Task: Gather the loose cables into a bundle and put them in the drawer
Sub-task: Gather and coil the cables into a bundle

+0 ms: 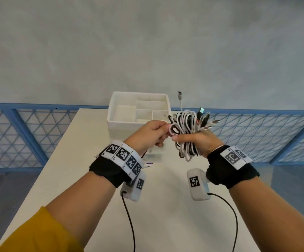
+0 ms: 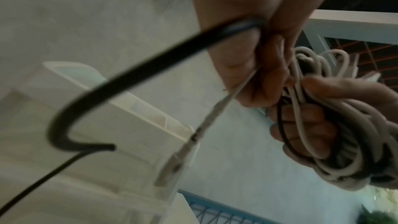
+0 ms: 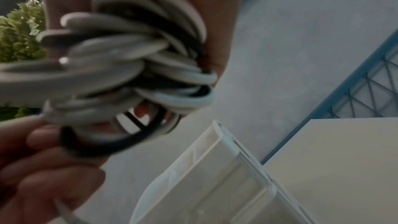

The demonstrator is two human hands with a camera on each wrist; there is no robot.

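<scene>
A bundle of white and black cables point(image 1: 185, 131) hangs in the air above the white table point(image 1: 85, 160). My right hand point(image 1: 184, 138) grips the bundle round its middle, with several plugs point(image 1: 204, 118) sticking out above the fist. My left hand point(image 1: 165, 132) pinches a loop at the bundle's left side. In the left wrist view a thin cable end with a silver plug point(image 2: 178, 161) dangles from my left hand point(image 2: 264, 77). The right wrist view shows the coils point(image 3: 133, 67) close up and blurred. The white drawer unit point(image 1: 138, 110) stands just behind my hands.
The drawer unit's top has several open compartments. A translucent drawer part point(image 1: 154, 156) shows under my left wrist; I cannot tell how far out it is. Black wrist-camera leads point(image 1: 129, 220) hang over the near table. A blue mesh fence point(image 1: 20, 135) runs behind.
</scene>
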